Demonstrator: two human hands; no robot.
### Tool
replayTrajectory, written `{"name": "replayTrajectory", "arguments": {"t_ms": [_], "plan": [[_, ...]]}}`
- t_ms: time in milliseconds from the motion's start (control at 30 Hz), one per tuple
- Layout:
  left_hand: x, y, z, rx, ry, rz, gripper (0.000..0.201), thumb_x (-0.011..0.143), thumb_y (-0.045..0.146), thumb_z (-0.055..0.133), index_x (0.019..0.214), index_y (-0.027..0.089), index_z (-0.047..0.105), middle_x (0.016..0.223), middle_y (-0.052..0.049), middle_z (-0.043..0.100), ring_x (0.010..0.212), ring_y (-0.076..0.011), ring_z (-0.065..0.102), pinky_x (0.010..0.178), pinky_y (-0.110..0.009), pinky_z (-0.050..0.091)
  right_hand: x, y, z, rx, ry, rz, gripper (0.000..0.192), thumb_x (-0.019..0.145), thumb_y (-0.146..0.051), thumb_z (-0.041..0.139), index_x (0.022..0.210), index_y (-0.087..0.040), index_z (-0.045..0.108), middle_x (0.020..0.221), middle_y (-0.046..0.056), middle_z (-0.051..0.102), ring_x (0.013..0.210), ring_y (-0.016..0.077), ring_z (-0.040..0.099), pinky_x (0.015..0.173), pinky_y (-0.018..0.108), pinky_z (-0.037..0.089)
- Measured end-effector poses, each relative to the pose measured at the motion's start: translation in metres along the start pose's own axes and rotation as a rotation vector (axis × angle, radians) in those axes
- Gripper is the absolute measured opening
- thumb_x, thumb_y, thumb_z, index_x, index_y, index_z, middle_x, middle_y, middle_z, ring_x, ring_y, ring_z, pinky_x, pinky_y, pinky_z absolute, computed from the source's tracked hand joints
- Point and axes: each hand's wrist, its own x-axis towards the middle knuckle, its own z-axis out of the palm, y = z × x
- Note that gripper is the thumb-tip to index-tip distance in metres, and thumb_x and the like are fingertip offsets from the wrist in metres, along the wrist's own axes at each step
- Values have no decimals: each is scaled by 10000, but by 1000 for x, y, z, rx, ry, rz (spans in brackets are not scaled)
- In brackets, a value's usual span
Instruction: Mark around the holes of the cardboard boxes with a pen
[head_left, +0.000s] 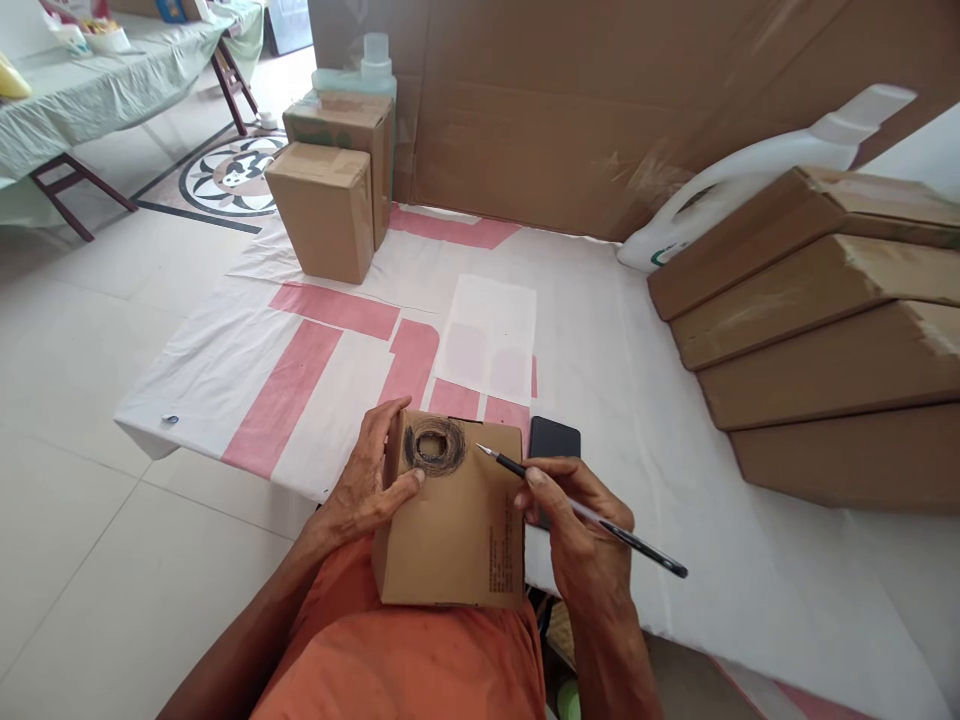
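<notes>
A small brown cardboard box (457,530) rests on my lap against the table edge. Near its top left is a hole ringed by dark scribbled pen strokes (454,455), and printed text runs along its right side. My left hand (379,470) grips the box's left side, thumb on the upper face beside the ring. In my right hand (585,530) is a pen (630,540), pinched between thumb and fingers. Its tip points at the box's upper face, right of the ring; whether it touches I cannot tell. A dark phone-like slab (555,437) lies partly behind my right hand.
A translucent sheet (487,335) lies on the white and pink table cover (600,350). Two cardboard boxes (322,215) stand back left before a bottle (377,60). Stacked boxes (817,350) and a white jug (780,165) occupy the right. A large cardboard panel (525,110) closes the back.
</notes>
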Motion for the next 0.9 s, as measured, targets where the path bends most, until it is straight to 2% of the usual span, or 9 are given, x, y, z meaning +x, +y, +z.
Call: {"name": "replayTrajectory", "arguments": {"t_ms": [200,367,433,533,600,667,733,800,900], "plan": [[1,0,0,1,5,-5,798,915,367,712,1633,313,366,1635,-141,396,1481,-388,446,1237,-606,388,20,-15,34,-14,-75,-50,221,916,-430,820,898,-214,780,651,-4,704,548,140,609,530,253,495],[0,-4,-2,-44,20,-59,804,923,403,725,1634,312,362,1638,-156,393,1481,-394,462,1191,-592,441,19,-23,51,-42,-108,-100,186,928,-403,802,904,-219,786,744,11,736,591,149,635,549,270,511],[-1,-5,-3,-54,19,-72,810,922,410,727,1637,315,357,1645,-155,388,1483,-395,463,1187,-598,442,17,-25,49,-44,-87,-110,191,940,-405,800,911,-217,783,716,2,722,582,149,633,545,269,511],[-1,-6,-3,-52,14,-79,813,928,417,720,1644,318,347,1648,-151,384,1484,-388,463,1192,-602,436,23,-26,37,-23,58,-158,205,958,-419,800,965,-217,768,694,-13,701,574,148,637,540,265,509],[-1,-6,-3,-48,13,-75,805,933,413,717,1643,317,349,1646,-148,387,1486,-382,460,1195,-603,433,38,-22,27,-86,191,-228,233,971,-435,784,1042,-214,763,766,-3,705,598,153,650,557,277,524],[-1,-6,-3,-48,12,-75,799,938,401,716,1644,321,350,1647,-146,389,1489,-379,458,1196,-605,433,61,-12,16,-294,255,-322,271,1014,-448,707,1127,-207,757,929,38,707,674,172,685,606,310,562],[-2,-7,-4,-52,11,-73,799,939,394,719,1644,325,349,1641,-149,398,1486,-378,466,1188,-602,442,89,4,5,-569,213,-413,284,1055,-401,588,1170,-199,751,1077,85,676,800,207,714,710,364,602],[-3,-8,-4,-52,11,-73,801,938,392,725,1644,325,353,1633,-154,412,1475,-375,483,1180,-593,453,116,22,-2,-723,127,-449,271,1029,-298,535,1138,-192,759,1062,102,661,861,237,704,807,411,605],[-5,-9,-5,-54,25,-91,799,942,409,725,1646,322,356,1620,-158,435,1444,-365,521,1165,-576,472,147,44,-7,-870,-18,-445,302,969,-185,516,1144,-206,761,1043,104,663,941,269,679,858,427,590]]}}
